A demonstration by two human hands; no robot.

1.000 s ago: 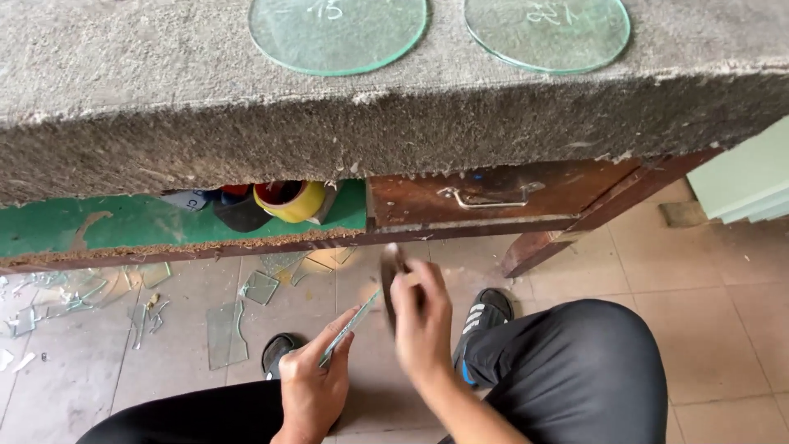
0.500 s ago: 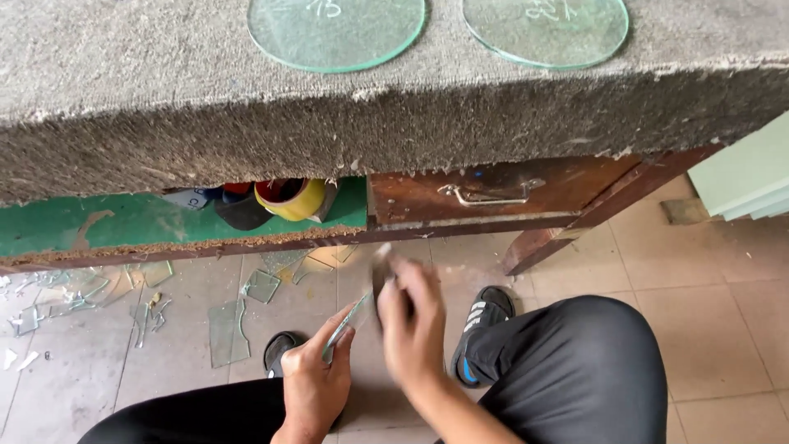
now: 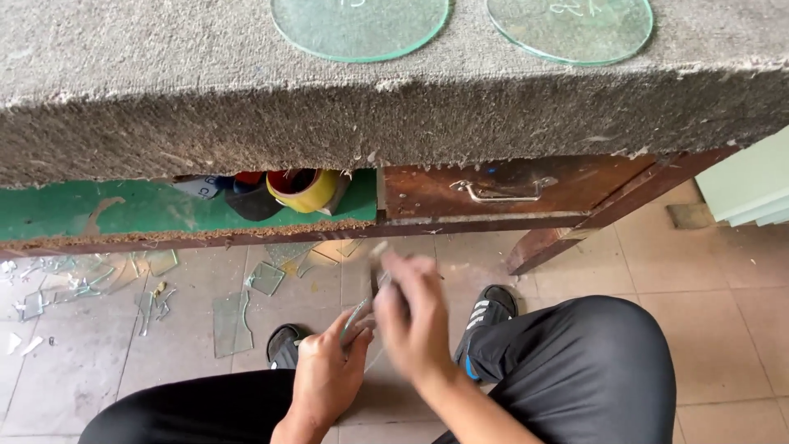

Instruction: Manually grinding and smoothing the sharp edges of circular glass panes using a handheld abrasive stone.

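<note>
Low in the centre of the frame, the left hand (image 3: 325,378) grips a thin pane of clear glass (image 3: 359,316) by its edge. The right hand (image 3: 411,316), blurred, is closed around a small tool (image 3: 378,267) against it. Two round glass discs (image 3: 362,25) lie at the top on the carpeted bench (image 3: 164,107); yellow tape rolls (image 3: 304,189) sit beneath, and glass shards (image 3: 230,321) litter the tiles.

right hand (image 3: 408,316) motion-blurred; glass discs (image 3: 360,25) cut off above
</note>
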